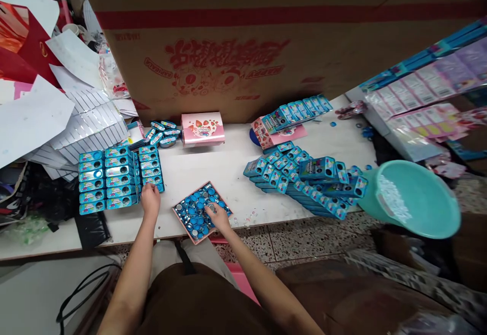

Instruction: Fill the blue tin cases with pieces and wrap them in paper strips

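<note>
My left hand [151, 198] is closed, its fingertips at the near end of a row of small blue boxes [151, 165] with round dark holes; whatever it pinches is hidden. More blue boxes of the same kind [122, 180] stand in rows just left of it. In front of me lies a shallow pink-edged tray [183, 226], filled with small round blue-and-silver caps [196, 206]. Over the right part of this tray, my right hand [218, 217] has thumb and fingers pinched together around a small round cap [211, 207].
Behind the white table [213, 165] rises a large cardboard carton [236, 71]. A pink box [203, 128] stands before it. Stacked blue boxes [297, 178] spread to the right, beside a turquoise basin [422, 198] holding white bits. Papers [87, 117] pile up at left.
</note>
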`<state>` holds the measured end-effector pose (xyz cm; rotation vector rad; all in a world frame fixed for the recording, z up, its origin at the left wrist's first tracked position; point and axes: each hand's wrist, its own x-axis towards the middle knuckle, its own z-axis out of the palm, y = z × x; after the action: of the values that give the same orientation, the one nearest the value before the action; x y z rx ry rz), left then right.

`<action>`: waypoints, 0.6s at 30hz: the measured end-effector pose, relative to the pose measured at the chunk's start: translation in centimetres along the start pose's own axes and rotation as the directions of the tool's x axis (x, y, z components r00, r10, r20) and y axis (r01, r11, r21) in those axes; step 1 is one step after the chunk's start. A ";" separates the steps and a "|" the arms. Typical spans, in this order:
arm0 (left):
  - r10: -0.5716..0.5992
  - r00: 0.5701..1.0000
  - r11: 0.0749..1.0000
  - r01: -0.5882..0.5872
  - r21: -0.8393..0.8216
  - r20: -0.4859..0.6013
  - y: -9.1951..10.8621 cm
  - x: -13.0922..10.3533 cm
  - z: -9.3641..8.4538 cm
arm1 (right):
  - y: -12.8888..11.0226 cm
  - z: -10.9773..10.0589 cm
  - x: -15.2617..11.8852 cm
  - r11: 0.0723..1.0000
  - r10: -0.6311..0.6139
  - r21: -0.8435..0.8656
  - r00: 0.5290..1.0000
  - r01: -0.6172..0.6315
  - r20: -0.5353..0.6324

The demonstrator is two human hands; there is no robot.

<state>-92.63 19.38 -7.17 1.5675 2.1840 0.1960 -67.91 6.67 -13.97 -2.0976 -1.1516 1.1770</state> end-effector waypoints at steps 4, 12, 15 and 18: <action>-0.045 0.994 0.998 0.040 0.053 0.096 0.5 1.1 -0.7 | 0.4 -0.4 -0.1 1.000 0.014 -0.003 1.000 -0.014 0.011; -0.249 0.936 0.961 0.207 0.185 0.249 0.9 3.2 -1.7 | 0.3 -0.6 -0.3 0.999 -0.010 0.033 1.000 0.010 0.002; -0.292 0.914 0.950 0.241 0.200 0.282 1.3 3.3 -1.5 | 0.2 -0.5 -0.3 0.999 0.012 0.040 1.000 -0.012 0.007; -0.300 0.910 0.946 0.244 0.215 0.287 2.0 3.3 -1.3 | 0.3 -0.2 -0.3 0.997 0.046 0.054 0.999 -0.047 0.005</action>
<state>-92.33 23.29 -6.20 1.2519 2.1716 -0.3227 -67.67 6.28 -13.97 -2.0926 -1.0657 1.2202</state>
